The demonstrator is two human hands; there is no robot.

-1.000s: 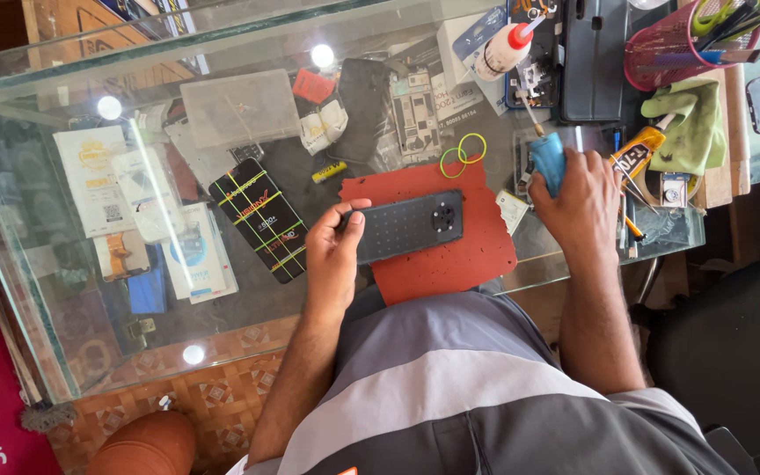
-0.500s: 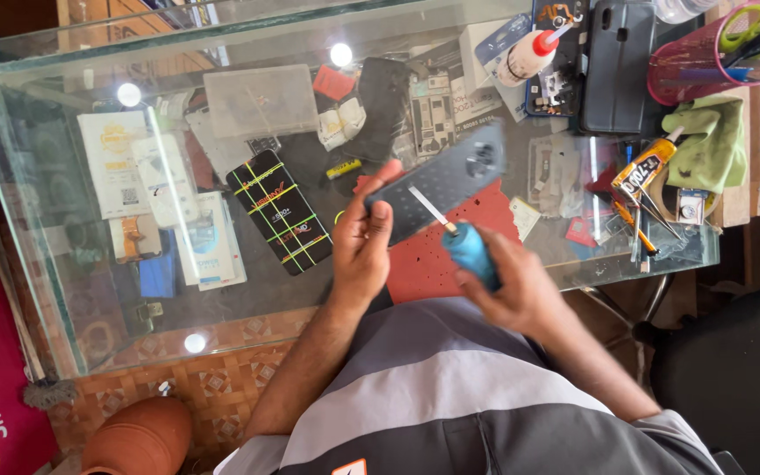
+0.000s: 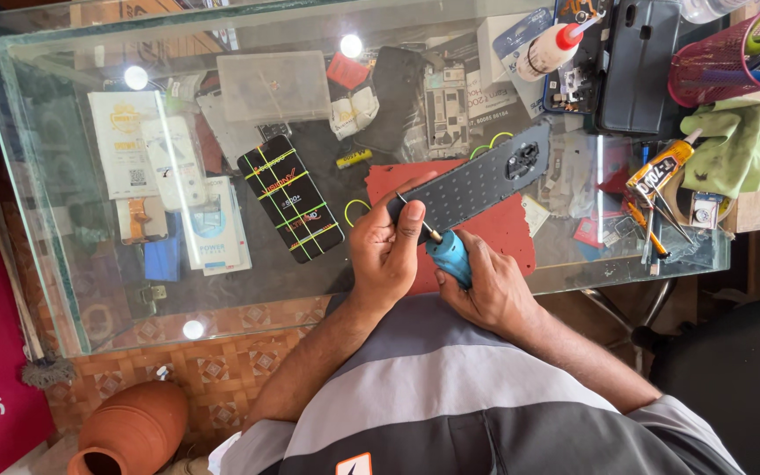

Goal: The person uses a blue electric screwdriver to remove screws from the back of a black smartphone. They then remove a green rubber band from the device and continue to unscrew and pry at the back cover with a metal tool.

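Note:
My left hand point(image 3: 384, 251) grips the near end of a dark phone point(image 3: 477, 180) with a dotted back, lifted at a slant over a red mat point(image 3: 507, 224) on the glass table point(image 3: 63, 264). My right hand point(image 3: 485, 286) holds a blue-handled screwdriver point(image 3: 446, 251). Its metal tip points up and left, touching the phone's lower edge beside my left thumb.
A black box with yellow lines point(image 3: 290, 198) lies left of the mat. A glue bottle point(image 3: 551, 48), a black phone case point(image 3: 639, 62), a red mesh basket point(image 3: 719, 57), a green cloth point(image 3: 732, 145) and a yellow tube point(image 3: 660, 167) crowd the right side. A clay pot point(image 3: 129, 431) stands on the floor.
My right hand came back from the table's right side with the blue screwdriver. My left hand lifted the phone off the mat and tilted it; the tip now meets the phone's edge.

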